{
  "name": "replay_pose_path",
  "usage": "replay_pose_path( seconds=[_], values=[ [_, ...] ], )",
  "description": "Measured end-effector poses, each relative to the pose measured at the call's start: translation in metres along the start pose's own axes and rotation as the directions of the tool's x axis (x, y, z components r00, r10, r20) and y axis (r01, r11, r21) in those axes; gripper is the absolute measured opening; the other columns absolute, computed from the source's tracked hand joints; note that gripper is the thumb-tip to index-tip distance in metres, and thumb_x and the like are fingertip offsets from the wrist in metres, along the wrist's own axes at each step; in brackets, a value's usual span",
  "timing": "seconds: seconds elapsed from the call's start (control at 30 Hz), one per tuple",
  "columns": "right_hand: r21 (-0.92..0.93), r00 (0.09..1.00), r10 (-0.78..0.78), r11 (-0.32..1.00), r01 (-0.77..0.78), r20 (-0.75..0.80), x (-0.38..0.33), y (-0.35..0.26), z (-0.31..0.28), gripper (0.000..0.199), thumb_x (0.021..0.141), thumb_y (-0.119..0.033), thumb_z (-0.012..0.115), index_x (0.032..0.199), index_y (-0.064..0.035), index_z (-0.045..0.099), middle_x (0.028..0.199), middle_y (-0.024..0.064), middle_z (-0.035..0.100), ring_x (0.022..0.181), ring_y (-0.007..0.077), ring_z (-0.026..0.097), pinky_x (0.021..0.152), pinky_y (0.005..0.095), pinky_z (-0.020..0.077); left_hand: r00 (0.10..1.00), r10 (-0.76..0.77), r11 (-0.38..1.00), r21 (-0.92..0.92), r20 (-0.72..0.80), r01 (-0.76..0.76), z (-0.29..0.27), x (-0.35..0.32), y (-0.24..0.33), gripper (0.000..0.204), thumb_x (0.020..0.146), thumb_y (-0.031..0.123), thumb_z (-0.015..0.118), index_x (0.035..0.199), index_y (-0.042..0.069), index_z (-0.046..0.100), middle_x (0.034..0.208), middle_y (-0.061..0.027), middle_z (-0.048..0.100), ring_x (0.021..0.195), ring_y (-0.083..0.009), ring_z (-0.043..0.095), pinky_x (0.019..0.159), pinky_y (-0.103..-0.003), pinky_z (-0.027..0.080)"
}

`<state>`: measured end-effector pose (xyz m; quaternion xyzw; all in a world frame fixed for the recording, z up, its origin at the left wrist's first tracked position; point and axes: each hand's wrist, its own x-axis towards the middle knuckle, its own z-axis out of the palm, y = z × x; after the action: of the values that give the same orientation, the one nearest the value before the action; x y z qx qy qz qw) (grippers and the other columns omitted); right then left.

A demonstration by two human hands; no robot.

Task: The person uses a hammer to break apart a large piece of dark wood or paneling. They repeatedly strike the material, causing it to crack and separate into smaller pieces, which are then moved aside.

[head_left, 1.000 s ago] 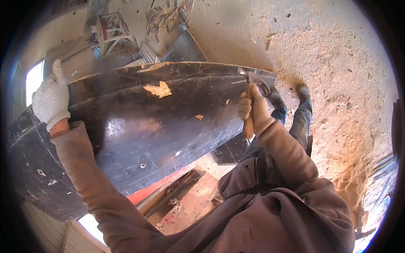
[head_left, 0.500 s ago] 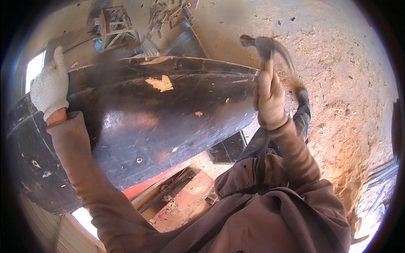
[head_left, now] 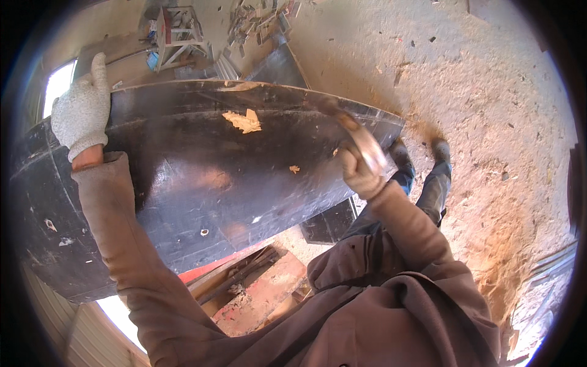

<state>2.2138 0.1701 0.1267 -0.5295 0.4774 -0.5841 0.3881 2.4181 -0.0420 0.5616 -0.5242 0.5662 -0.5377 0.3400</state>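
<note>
A large black-faced panel (head_left: 183,208) stretches across in front of me, its surface scuffed and chipped to bare wood in places. At its far left edge is my left hand (head_left: 81,119) in a pale knit glove, closed over the edge with the thumb stretched out; its other fingers are mostly hidden. My right hand (head_left: 359,174), also gloved, is closed round the handle of a claw hammer (head_left: 367,147) above the right part of the panel. Motion smears the hammer, and its head is a dark blur near the panel's far edge. Whether it touches the panel I cannot tell.
Beyond the panel stand a small wooden stool (head_left: 178,40) and a heap of scrap wood pieces (head_left: 260,24). Dusty, littered ground (head_left: 477,122) spreads to the right. A reddish board (head_left: 263,287) and a smaller dark panel (head_left: 329,223) lie below the near edge.
My right hand has swung the hammer left and down, from beyond the panel's right end to over the panel. My left hand stays on the edge. The view has shifted slightly.
</note>
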Motion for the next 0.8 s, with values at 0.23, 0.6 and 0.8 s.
replay_pose_path(
  seconds=[0.23,0.6,0.8],
  values=[
    [0.208,0.983,0.171,0.966,-0.155,-0.061,-0.007,0.006,0.003,0.027,0.103,-0.023,0.062,0.116,0.0008,0.061,0.110,0.0157,0.068,0.096,0.0269,0.065,0.079,0.0364,0.0530,0.992,-0.112,0.985,-0.126,0.049,0.118,0.005,0.003,0.002,0.078,0.104,0.068,0.032,0.086,0.011,0.081,0.085,-0.0207,0.074,0.082,-0.0412,0.073,0.081,-0.051,0.058],
    [-0.015,0.936,0.255,0.966,-0.259,0.242,0.005,-0.003,0.002,0.035,0.105,-0.031,0.058,0.119,0.0015,0.062,0.088,0.0192,0.071,0.076,0.0397,0.069,0.073,0.0443,0.0571,0.987,-0.123,0.982,-0.132,0.104,0.136,0.014,-0.003,0.000,0.079,0.103,0.070,0.031,0.094,0.011,0.081,0.093,-0.0210,0.075,0.090,-0.0426,0.073,0.087,-0.051,0.056],
    [0.132,0.991,-0.137,0.982,0.136,-0.002,0.023,-0.012,0.001,0.042,0.103,-0.015,0.053,0.140,0.0023,0.055,0.126,0.0231,0.067,0.106,0.0342,0.068,0.090,0.0399,0.0541,0.975,-0.123,0.986,-0.089,0.185,0.142,0.031,-0.013,-0.004,0.075,0.103,0.068,0.031,0.095,0.013,0.082,0.096,-0.0209,0.075,0.094,-0.0421,0.072,0.089,-0.051,0.056]
  ],
)
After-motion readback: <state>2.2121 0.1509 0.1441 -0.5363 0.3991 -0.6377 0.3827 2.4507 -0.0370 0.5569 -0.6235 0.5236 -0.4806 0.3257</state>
